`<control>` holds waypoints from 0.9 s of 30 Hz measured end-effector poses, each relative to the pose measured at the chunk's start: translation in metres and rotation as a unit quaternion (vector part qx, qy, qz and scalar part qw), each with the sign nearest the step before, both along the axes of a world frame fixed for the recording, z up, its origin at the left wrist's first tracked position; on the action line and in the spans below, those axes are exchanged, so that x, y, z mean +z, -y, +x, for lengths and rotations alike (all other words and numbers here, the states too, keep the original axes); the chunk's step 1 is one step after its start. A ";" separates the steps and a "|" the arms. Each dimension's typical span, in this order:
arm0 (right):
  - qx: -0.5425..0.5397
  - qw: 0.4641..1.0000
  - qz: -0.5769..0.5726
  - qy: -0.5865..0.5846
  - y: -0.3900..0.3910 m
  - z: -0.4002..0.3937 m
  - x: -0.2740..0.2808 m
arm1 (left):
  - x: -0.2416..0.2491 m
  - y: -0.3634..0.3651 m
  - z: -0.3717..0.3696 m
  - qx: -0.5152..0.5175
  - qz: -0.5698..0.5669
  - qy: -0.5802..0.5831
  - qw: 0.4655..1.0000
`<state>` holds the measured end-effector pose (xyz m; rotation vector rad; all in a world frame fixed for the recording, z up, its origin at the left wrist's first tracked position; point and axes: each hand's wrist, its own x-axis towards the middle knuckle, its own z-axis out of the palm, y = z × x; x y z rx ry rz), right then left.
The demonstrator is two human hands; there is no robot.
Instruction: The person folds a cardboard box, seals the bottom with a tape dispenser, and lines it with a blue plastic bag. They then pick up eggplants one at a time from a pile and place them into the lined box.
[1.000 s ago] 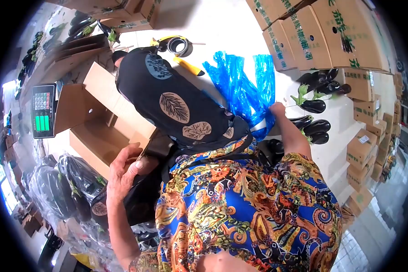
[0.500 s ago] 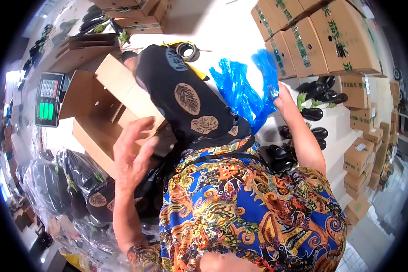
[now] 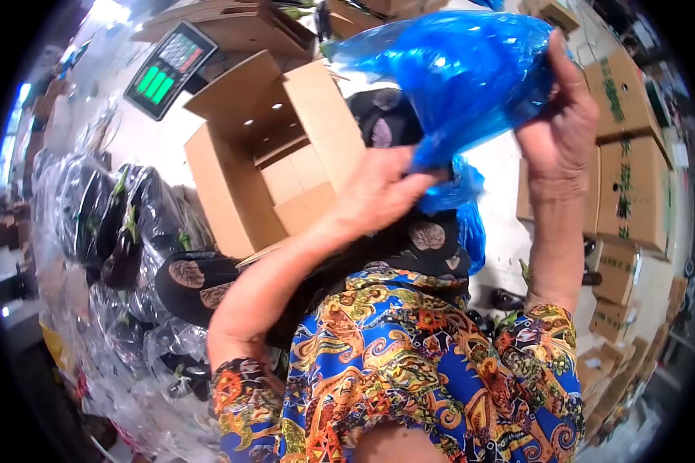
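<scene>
A blue plastic bag point(image 3: 471, 81) is stretched out above my lap, puffed and shiny. My left hand point(image 3: 382, 189) is closed on its gathered lower part. My right hand point(image 3: 560, 127) grips the bag's right edge, thumb upward, with the other fingers partly hidden. Below the left hand hangs more crumpled blue plastic. An open cardboard box point(image 3: 228, 185) stands at my left, flaps up, and its visible inside holds nothing but cardboard. My left forearm passes over the box's near edge.
A scale point(image 3: 170, 69) with a lit green display stands beyond the box. Eggplants in clear plastic bags point(image 3: 123, 224) lie at the left. Flattened cardboard point(image 3: 232, 31) is at the back. Printed cartons point(image 3: 633, 193) are stacked at the right, with loose eggplants point(image 3: 508, 299) near my right elbow.
My left hand has moved right from beside the box and taken hold of the blue bag. My right hand has raised the bag, which is now spread wider. The view has turned.
</scene>
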<state>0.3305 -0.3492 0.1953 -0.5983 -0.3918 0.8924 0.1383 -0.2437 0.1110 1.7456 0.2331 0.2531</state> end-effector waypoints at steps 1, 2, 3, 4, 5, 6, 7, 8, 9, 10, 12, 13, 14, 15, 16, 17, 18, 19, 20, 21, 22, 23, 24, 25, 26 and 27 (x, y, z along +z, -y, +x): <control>-0.042 0.999 -0.021 0.000 -0.003 0.016 0.002 | 0.003 -0.024 -0.015 0.009 0.044 0.007 0.999; -0.056 0.998 -0.017 -0.002 -0.008 0.023 0.001 | 0.002 -0.050 -0.031 0.041 0.084 0.007 0.996; -0.056 0.998 -0.015 -0.012 -0.019 0.022 0.000 | 0.012 -0.068 -0.045 0.088 0.082 -0.037 0.992; -0.058 0.998 -0.014 -0.023 -0.030 0.019 0.000 | 0.021 -0.082 -0.056 0.126 0.189 -0.016 0.974; -0.061 0.997 -0.014 -0.034 -0.040 0.019 -0.002 | 0.022 -0.103 -0.066 0.120 0.370 -0.031 0.921; -0.016 0.999 0.014 -0.041 -0.048 0.024 -0.007 | 0.027 -0.111 -0.075 0.137 0.400 -0.030 0.905; 0.026 0.997 0.047 -0.047 -0.057 0.027 -0.012 | 0.027 -0.117 -0.081 0.153 0.447 -0.092 0.877; 0.069 0.993 0.081 -0.054 -0.067 0.029 -0.016 | 0.019 -0.127 -0.086 0.162 0.484 -0.109 0.853; 0.112 0.985 0.113 -0.062 -0.077 0.032 -0.022 | 0.004 -0.138 -0.092 0.170 0.519 -0.127 0.828; 0.252 0.950 0.185 -0.023 -0.090 0.045 -0.036 | -0.017 -0.152 -0.098 0.165 0.503 -0.141 0.837; 0.121 0.989 0.084 -0.016 -0.100 0.009 -0.032 | -0.058 -0.172 -0.102 0.117 0.427 -0.264 0.857; 0.065 0.998 0.022 0.011 -0.099 -0.005 -0.031 | -0.067 -0.165 -0.100 0.073 0.460 -0.286 0.837; 0.013 0.998 -0.046 0.037 -0.098 -0.019 -0.031 | -0.073 -0.160 -0.103 -0.002 0.417 -0.328 0.848; -0.013 0.989 -0.103 0.104 -0.095 -0.030 -0.040 | -0.065 -0.153 -0.100 -0.077 0.369 -0.366 0.851; 0.009 0.985 -0.118 0.129 -0.091 -0.046 -0.042 | -0.063 -0.156 -0.100 -0.041 0.321 -0.328 0.887; 0.029 0.979 -0.134 0.151 -0.086 -0.061 -0.045 | -0.061 -0.160 -0.100 -0.007 0.271 -0.291 0.918; 0.037 0.967 -0.155 0.197 -0.082 -0.068 -0.054 | -0.056 -0.168 -0.098 0.052 0.143 -0.258 0.954; 0.045 0.953 -0.175 0.243 -0.079 -0.074 -0.064 | -0.042 -0.167 -0.091 0.102 0.066 -0.136 0.983; 0.072 0.923 -0.222 0.307 -0.074 -0.076 -0.068 | -0.014 -0.157 -0.085 0.170 -0.136 -0.132 0.967; 0.089 0.909 -0.235 0.332 -0.071 -0.080 -0.071 | -0.009 -0.160 -0.084 0.167 -0.263 -0.073 0.947; 0.077 0.916 -0.218 0.328 -0.069 -0.089 -0.070 | -0.007 -0.154 -0.077 0.168 -0.306 -0.044 0.936; 0.065 0.922 -0.201 0.325 -0.071 -0.099 -0.068 | -0.006 -0.147 -0.068 0.170 -0.347 -0.013 0.922; 0.002 0.902 -0.163 0.400 -0.076 -0.106 -0.068 | -0.006 -0.144 -0.066 0.161 -0.400 0.006 0.902; 0.021 0.886 -0.180 0.427 -0.075 -0.107 -0.065 | -0.007 -0.142 -0.067 0.151 -0.452 0.026 0.879; 0.038 0.868 -0.198 0.455 -0.071 -0.108 -0.060 | -0.018 -0.151 -0.068 0.018 -0.552 0.122 0.825; 0.054 0.848 -0.215 0.482 -0.066 -0.109 -0.056 | -0.011 -0.152 -0.066 0.093 -0.501 0.113 0.853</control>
